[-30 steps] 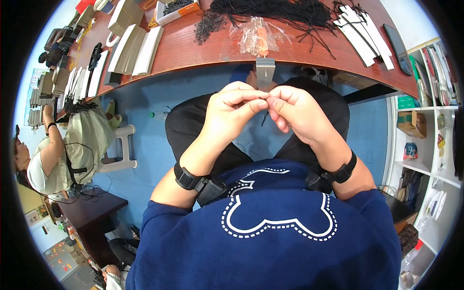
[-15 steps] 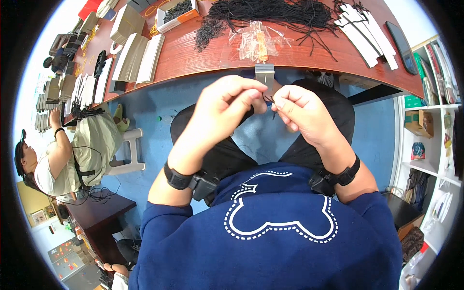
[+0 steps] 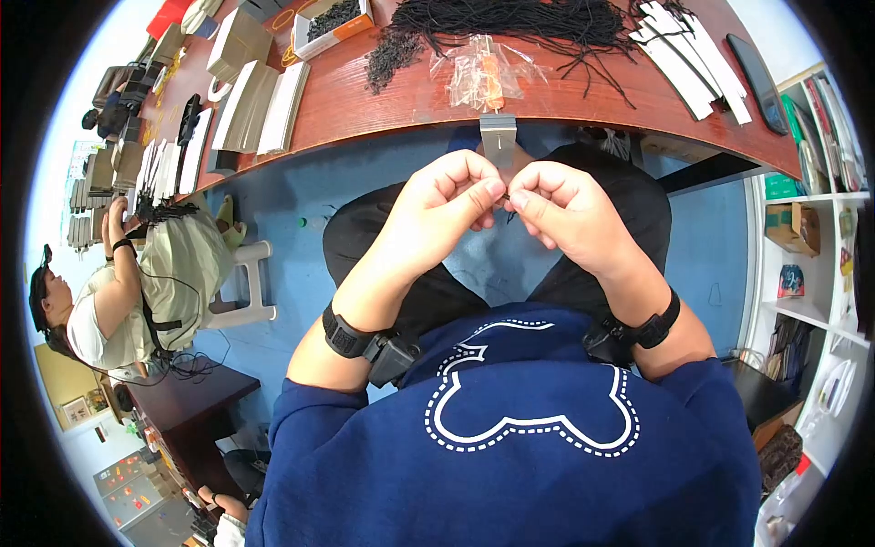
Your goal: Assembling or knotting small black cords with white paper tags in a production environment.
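My left hand (image 3: 442, 205) and right hand (image 3: 570, 214) meet over my lap, just below the table edge. Thumb and fingers of each are pinched together on a thin black cord (image 3: 509, 217); most of it is hidden by the fingertips. Just beyond them a small grey metal block (image 3: 499, 141) juts out from the table edge. Behind that block, an orange piece (image 3: 492, 80) lies under crumpled clear tape. A large bundle of black cords (image 3: 519, 25) lies farther back, with loose strands trailing right.
Small black pieces (image 3: 392, 62) are heaped beside an open box (image 3: 342, 25). Stacks of pale card (image 3: 246, 105) stand left; white strips (image 3: 679, 64) and a phone (image 3: 756, 84) lie right. A seated person (image 3: 100, 296) works at far left. Shelves (image 3: 820, 273) line the right side.
My hands have drawn closer together, the fingertips now nearly touching. Less of the black cord shows between them. The left hand has shifted slightly right.
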Tool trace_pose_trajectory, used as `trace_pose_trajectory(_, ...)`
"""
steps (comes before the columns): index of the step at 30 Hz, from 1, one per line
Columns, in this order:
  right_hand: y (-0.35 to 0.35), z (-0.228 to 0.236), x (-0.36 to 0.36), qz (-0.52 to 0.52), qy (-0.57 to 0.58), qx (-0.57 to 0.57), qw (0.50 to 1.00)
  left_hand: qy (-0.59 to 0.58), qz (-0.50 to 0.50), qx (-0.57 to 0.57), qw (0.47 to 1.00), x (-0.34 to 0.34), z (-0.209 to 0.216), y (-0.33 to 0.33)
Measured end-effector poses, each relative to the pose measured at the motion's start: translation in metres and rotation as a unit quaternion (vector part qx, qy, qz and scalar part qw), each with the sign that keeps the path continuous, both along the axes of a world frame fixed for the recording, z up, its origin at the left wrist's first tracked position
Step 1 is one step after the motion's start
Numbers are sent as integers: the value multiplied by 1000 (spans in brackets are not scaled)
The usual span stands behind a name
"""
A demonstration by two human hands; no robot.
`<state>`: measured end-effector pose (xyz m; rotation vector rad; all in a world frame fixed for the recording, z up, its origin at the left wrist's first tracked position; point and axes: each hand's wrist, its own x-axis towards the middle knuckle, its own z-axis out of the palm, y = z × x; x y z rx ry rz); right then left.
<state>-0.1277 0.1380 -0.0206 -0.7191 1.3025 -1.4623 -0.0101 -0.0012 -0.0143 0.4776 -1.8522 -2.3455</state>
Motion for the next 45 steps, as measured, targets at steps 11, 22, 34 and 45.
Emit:
trace_pose_trajectory(11,2,-5,-4,-11,-15,-80,997,53,23,-18,998,4,0,1)
trace_pose_trajectory(22,4,-3,-7,12,-75,-41,996,98,53,-443,890,-5,7,3)
trace_pose_trajectory(34,8,-7,-11,-13,-92,-64,994,-31,138,-719,680,-68,9,-113)
trace_pose_trajectory(45,7,-9,-11,-22,-77,-74,994,6,164,-707,688,-59,10,-120)
